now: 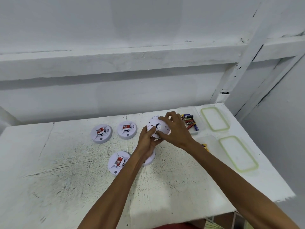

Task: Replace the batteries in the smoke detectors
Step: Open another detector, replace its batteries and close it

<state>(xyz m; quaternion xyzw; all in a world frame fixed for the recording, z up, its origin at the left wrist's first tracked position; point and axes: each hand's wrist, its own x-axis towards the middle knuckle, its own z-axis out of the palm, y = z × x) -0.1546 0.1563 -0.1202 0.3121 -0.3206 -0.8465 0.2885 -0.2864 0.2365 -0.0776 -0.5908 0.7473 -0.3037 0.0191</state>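
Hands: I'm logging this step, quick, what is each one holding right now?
Left hand: grips the raised smoke detector from below.
Right hand: fingers curled on that same detector's far side.

White table (pixel 66 179), top scuffed with dark scratches and speckle. Two clear lids with pale green seals lay flat along its 3 o'clock edge: far lid (pixel 214 119) toward 2 o'clock, near lid (pixel 238 153) toward 4, apart. White wall (pixel 115 22) at 12 o'clock, with a horizontal ledge (pixel 115 61) across it.
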